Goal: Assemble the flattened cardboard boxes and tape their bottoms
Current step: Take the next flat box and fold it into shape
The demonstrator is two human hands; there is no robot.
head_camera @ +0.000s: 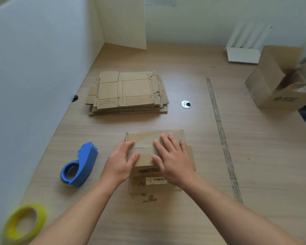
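Left hand [121, 161], right hand [173, 160] atop box [143, 137]

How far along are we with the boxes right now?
Done: an assembled box sits at far right. In hand: the left hand and right hand press flat on a small box whose seam seems taped; the dispenser lies beside it. Left: a stack of flat boxes waits at the back.

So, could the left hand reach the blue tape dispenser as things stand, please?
Probably yes. The left hand lies flat on the box, holding nothing, and the blue tape dispenser sits on the table just to its left, with nothing between them.
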